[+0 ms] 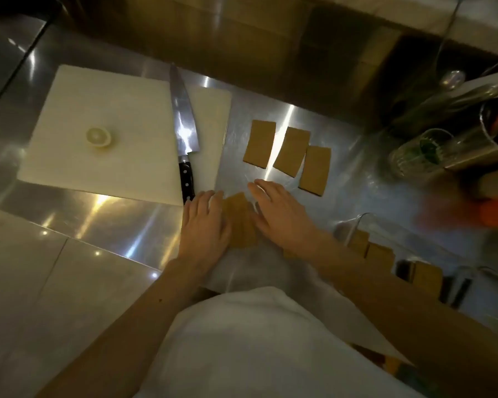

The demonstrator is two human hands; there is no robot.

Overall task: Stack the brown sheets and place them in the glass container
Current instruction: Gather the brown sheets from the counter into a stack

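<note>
Three brown rectangular sheets lie apart on the steel counter: one (259, 144) on the left, one (291, 151) in the middle, one (314, 170) on the right. Nearer me, a brown sheet or small stack (240, 218) lies between my hands. My left hand (204, 225) presses its left edge and my right hand (282, 216) its right edge, fingers flat. A glass container (354, 225) stands at the right, with more brown sheets (380, 252) lined up beside or inside it; I cannot tell which.
A white cutting board (107, 130) lies at the left with a lemon half (98, 137) on it and a large chef's knife (183, 130) across its right part. Glasses and utensil holders (454, 139) crowd the far right. A white cloth (242, 340) covers my front.
</note>
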